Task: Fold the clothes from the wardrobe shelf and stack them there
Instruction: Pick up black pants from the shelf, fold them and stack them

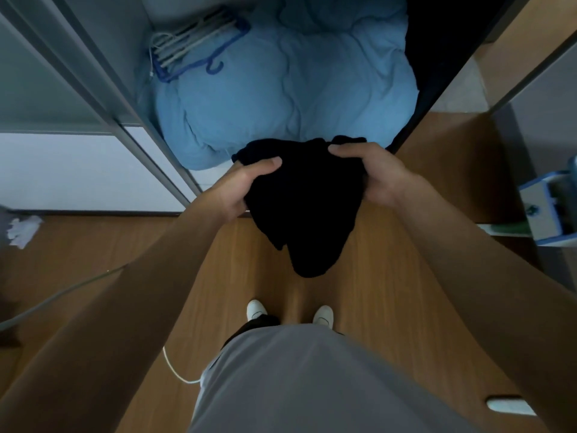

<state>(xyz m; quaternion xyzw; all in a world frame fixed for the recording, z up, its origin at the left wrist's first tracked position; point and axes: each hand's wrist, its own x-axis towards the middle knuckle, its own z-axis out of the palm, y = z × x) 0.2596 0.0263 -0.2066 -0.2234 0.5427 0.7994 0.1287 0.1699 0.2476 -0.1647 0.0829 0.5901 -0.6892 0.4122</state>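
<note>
A black garment (307,207) hangs bunched in the air in front of the open wardrobe, above the wooden floor. My left hand (246,185) grips its upper left edge, thumb on top of the cloth. My right hand (371,176) grips its upper right edge with fingers curled over the fabric. The lower part of the garment droops to a point between my arms. Its shape and type are hard to tell in the dim light.
A bulky light blue duvet (290,85) fills the wardrobe bottom, with a bundle of hangers (193,45) on its left. The sliding door frame (125,98) stands left. A blue-white box (549,207) sits right. A white cable (175,367) lies on the floor by my feet.
</note>
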